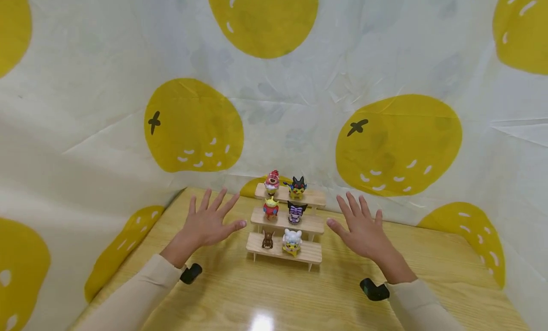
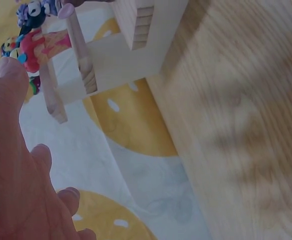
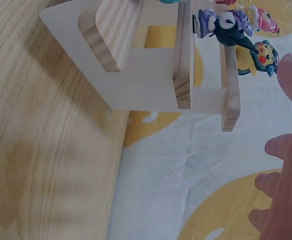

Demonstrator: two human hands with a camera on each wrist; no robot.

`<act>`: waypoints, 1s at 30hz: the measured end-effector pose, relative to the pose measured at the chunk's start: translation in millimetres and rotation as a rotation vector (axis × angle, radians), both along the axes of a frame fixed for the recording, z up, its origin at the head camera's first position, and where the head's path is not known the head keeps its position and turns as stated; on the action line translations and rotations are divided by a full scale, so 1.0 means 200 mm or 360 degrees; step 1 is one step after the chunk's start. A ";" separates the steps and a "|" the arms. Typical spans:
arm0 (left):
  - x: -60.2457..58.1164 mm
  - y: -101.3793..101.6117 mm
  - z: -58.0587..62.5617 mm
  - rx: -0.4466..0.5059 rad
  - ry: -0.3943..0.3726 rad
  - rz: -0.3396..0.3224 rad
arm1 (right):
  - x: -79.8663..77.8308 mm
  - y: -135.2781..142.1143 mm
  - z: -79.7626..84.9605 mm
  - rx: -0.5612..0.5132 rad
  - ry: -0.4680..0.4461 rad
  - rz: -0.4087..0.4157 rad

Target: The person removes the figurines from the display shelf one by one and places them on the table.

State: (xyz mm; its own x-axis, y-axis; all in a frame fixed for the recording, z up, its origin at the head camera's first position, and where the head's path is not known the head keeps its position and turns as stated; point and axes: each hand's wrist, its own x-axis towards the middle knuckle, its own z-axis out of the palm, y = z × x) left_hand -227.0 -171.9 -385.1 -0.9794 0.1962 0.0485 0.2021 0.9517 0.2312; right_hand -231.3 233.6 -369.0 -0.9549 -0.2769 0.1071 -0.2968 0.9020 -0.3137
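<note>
A three-tier wooden display stand [image 1: 274, 249] holds several small figurines, two on each step. On top are a pink bear-like figurine [image 1: 272, 183] and a black-eared yellow one [image 1: 297, 187]. The middle step bears a red figurine with a green head [image 1: 270, 209] and a purple-and-black one [image 1: 295, 212]. Below sit a small brown figurine [image 1: 267, 239] and a white-hooded yellow one [image 1: 292, 242]. My left hand [image 1: 210, 225] is spread to the stand's left, apart from it. On the other side, my right hand [image 1: 361, 228] is likewise spread, fingers straight, holding nothing.
The stand is on a wood-grain table [image 1: 222, 293]. Behind and beside it hangs a white cloth [image 1: 282, 126] printed with large yellow fruit. A black wrist device [image 1: 190, 274] is on the left wrist, another black device [image 1: 374, 290] on the right.
</note>
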 end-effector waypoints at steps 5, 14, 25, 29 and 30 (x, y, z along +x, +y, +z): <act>-0.02 0.01 -0.02 0.0032 -0.0017 -0.0018 | -0.01 -0.02 -0.01 -0.0014 0.0004 0.0010; -0.04 0.02 -0.07 0.0092 -0.0031 -0.0055 | -0.03 -0.06 -0.01 -0.0049 0.0007 0.0046; -0.08 0.06 -0.16 0.0394 -0.0023 -0.0149 | -0.05 -0.09 -0.03 -0.0117 0.0029 0.0091; -0.10 0.07 -0.19 0.0557 -0.0018 -0.0189 | -0.06 -0.10 -0.02 -0.0154 0.0033 0.0120; -0.11 0.08 -0.20 0.0608 -0.0019 -0.0198 | -0.07 -0.10 -0.02 -0.0165 0.0035 0.0128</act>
